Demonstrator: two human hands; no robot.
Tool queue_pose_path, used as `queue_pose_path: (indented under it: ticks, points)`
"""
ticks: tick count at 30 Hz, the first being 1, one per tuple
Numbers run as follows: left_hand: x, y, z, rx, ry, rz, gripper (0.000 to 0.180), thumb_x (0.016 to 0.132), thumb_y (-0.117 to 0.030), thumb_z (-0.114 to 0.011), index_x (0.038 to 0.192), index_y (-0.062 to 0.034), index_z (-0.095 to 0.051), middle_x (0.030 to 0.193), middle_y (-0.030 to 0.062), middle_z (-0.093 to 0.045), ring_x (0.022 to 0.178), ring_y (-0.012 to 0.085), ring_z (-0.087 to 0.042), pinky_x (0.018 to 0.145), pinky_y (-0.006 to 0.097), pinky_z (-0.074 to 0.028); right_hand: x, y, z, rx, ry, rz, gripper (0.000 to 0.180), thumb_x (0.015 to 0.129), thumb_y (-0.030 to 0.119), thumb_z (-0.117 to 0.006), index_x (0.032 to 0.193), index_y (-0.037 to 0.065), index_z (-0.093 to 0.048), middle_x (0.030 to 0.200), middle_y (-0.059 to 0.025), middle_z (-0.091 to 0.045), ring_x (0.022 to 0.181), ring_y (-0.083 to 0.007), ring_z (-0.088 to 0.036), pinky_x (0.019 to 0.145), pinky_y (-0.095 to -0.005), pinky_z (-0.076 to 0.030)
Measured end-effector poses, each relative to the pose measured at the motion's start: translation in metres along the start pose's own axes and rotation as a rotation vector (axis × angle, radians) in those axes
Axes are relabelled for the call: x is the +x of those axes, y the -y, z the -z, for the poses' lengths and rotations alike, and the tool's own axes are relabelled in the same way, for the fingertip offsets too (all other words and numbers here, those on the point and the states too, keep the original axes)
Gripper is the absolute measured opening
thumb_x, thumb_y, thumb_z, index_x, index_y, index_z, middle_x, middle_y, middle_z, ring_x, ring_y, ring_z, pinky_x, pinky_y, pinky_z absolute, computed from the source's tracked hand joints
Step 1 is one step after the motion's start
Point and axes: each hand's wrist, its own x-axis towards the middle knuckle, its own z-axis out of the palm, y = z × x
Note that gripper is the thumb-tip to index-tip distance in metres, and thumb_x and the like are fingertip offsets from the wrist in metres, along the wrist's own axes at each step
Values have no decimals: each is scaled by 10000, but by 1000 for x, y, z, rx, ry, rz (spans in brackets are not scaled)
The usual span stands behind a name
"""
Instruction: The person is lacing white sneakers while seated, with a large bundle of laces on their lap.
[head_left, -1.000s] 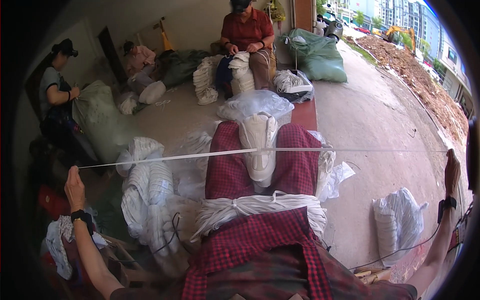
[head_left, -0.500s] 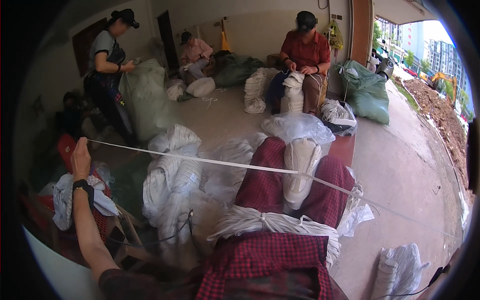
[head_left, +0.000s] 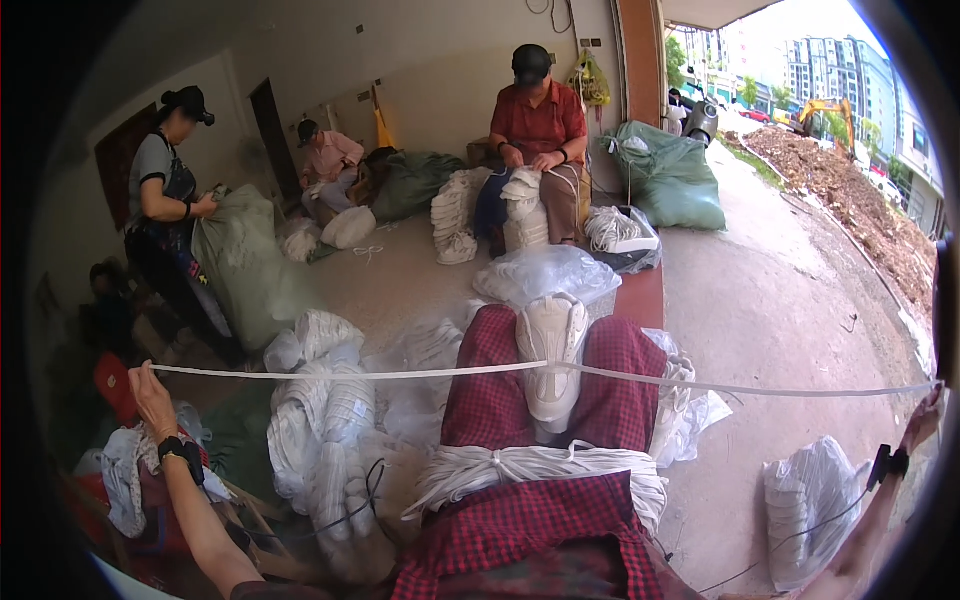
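Now left hand (head_left: 152, 402): nine o'clock, pinched closed on lace (head_left: 400, 376).
Right hand (head_left: 922, 418): three o'clock, back in view, pinching the other end.
Lace: level, both halves showing even.
Shoe (head_left: 555, 395): twelve o'clock, between knees (head_left: 620, 372).

The right hand (head_left: 923, 418) meets the dark rim, its grip too blurred to read. How the lace (head_left: 415, 376) passes the shoe (head_left: 553, 395) is too small to tell. The bagged shoes (head_left: 812, 515) show only hazily; a figure (head_left: 106, 282) at far left is mostly lost in shadow.
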Motion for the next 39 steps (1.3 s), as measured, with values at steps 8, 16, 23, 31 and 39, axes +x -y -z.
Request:
queue_pose_path:
  ticks: [8,16,23,31,39]
  points:
    - [-13,-95,-37,-942,-361,671,257,1003,-218,-581,1206,-88,-670,986,27,-661,836,135,-615,738,287,-513,48,-273,-257,-948,-523,-19,252,967,273,-657,1053,37,-677,898,-49,-688,761,-125,-674,561,-221,-442]
    - [-35,-384,-28,-1801,296,810,252,937,-178,-685,1113,-1,-653,936,58,-692,794,119,-671,693,225,-540,66,-434,-489,-395,43,-512,145,916,142,-713,899,28,-625,833,-26,-674,754,-85,-628,651,-213,-468]
    - [-87,-523,-10,-2023,987,479,245,941,-177,-684,1081,23,-682,947,85,-713,826,119,-675,739,241,-558,42,-475,-544,-462,461,-579,49,874,0,-644,900,22,-610,777,21,-628,686,-55,-564,623,-222,-458]
    - [-120,-537,-4,-1957,1102,462,216,938,-161,-674,1047,26,-685,892,63,-712,798,103,-666,752,248,-548,17,-451,-548,-656,550,-695,101,816,-47,-584,897,13,-577,761,6,-621,664,-33,-570,576,-236,-464]
    - [-123,-536,6,-1884,1149,457,195,943,-147,-669,1031,27,-669,875,73,-706,782,107,-668,737,245,-552,13,-455,-543,-490,416,-701,83,848,-46,-578,897,16,-553,764,15,-581,682,-29,-564,564,-219,-461]
